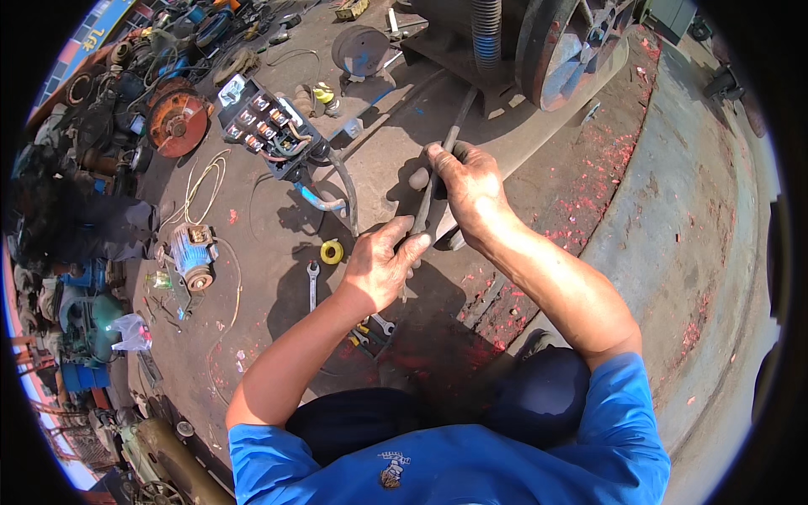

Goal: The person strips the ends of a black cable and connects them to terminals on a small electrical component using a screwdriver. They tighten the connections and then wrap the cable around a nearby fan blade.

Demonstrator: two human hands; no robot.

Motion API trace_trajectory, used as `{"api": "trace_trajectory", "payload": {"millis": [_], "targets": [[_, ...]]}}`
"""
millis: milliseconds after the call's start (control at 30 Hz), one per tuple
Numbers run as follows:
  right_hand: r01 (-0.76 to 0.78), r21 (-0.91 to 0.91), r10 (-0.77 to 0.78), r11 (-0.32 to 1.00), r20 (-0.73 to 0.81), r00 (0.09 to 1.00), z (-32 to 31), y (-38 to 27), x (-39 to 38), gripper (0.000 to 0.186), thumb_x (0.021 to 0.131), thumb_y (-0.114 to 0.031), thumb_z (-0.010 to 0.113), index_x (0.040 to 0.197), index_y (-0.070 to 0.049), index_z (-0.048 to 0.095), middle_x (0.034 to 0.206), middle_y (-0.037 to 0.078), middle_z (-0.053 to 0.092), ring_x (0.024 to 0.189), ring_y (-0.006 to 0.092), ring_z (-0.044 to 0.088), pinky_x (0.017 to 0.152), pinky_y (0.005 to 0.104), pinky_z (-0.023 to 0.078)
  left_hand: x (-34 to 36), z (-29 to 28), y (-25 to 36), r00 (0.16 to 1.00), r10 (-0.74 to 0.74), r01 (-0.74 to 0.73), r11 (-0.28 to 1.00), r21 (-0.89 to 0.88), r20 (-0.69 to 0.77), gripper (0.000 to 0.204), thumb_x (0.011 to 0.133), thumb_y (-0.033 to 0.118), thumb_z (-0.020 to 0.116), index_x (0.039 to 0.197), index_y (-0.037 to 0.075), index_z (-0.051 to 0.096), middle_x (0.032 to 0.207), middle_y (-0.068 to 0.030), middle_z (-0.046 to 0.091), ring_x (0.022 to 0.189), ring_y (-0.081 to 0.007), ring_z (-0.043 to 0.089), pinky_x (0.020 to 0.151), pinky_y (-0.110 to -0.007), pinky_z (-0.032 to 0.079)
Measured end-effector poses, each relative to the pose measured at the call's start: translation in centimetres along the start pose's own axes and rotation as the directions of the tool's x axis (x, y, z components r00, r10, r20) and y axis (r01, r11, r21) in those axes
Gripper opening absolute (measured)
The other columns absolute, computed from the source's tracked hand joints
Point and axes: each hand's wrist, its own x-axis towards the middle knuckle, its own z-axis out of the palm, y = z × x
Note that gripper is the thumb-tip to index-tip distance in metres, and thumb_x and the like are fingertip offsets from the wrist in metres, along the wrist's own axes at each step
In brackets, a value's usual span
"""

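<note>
A grey cable [427,200] slants down between my hands from beneath the machine. My right hand [471,181] is closed round its upper part, thumb along the top. Lower down, my left hand [383,263] pinches the cable's end between thumb and fingers. Left of the hands stands an opened electrical switch [268,126] with rows of copper-coloured contacts, a blue-wrapped lead [318,199] and a dark cable coming off it. A yellow tape roll [332,251] and a wrench [313,286] lie near my left wrist. Another wrench [384,324] and yellow-handled tools [360,333] lie below that hand.
A machine with a large spoked wheel [551,59] and a ribbed hose [486,34] stands ahead. On the left are a small blue motor [192,257], an orange-red disc [177,122] and piled scrap parts. Red flakes [608,160] litter the ground at right.
</note>
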Motion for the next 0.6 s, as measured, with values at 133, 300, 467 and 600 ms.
{"api": "trace_trajectory", "payload": {"millis": [133,300,467,600], "targets": [[0.015,0.110,0.013,0.994,-0.242,0.970,-4.6,-1.5,6.1,0.039,0.097,-0.034,0.063,0.093,0.005,0.063,0.076,0.013,0.066,0.070,0.0185,0.064,0.063,0.0331,0.051,-0.8,0.6,-3.3,0.985,0.059,-0.073,0.994,0.085,0.163,0.034,0.103,0.028,0.058,0.124,0.002,0.061,0.089,-0.0038,0.062,0.079,-0.0104,0.056,0.071,-0.028,0.049],[0.200,-0.247,-0.222,0.948,-0.066,0.973,-0.3,3.7,-1.4,0.031,0.098,-0.027,0.060,0.100,0.003,0.062,0.079,0.013,0.069,0.067,0.0170,0.062,0.062,0.0303,0.051,-2.2,0.3,-3.2,0.996,0.080,-0.083,0.984,0.159,0.026,0.033,0.103,0.025,0.058,0.126,0.001,0.060,0.087,-0.0035,0.060,0.073,-0.0108,0.056,0.066,-0.029,0.050],[-0.001,-0.084,-0.001,0.996,-0.022,1.000,-1.4,-0.2,2.1,0.026,0.099,-0.024,0.057,0.096,0.003,0.059,0.078,0.012,0.070,0.062,0.0167,0.062,0.060,0.0305,0.052,-4.9,1.5,-3.2,0.998,-0.030,0.047,0.951,-0.305,0.059,0.031,0.104,0.023,0.056,0.125,0.000,0.058,0.079,-0.0030,0.060,0.065,-0.0076,0.057,0.057,-0.025,0.052],[0.000,0.062,0.006,0.998,-0.093,0.996,0.5,0.1,1.6,0.023,0.101,-0.025,0.057,0.098,-0.002,0.059,0.077,0.007,0.069,0.065,0.0147,0.063,0.058,0.0279,0.048,-6.6,0.8,-3.8,0.998,-0.025,0.007,0.965,-0.262,-0.064,0.027,0.104,0.019,0.055,0.122,0.001,0.061,0.076,-0.0009,0.058,0.060,-0.0075,0.054,0.054,-0.025,0.048]]}}
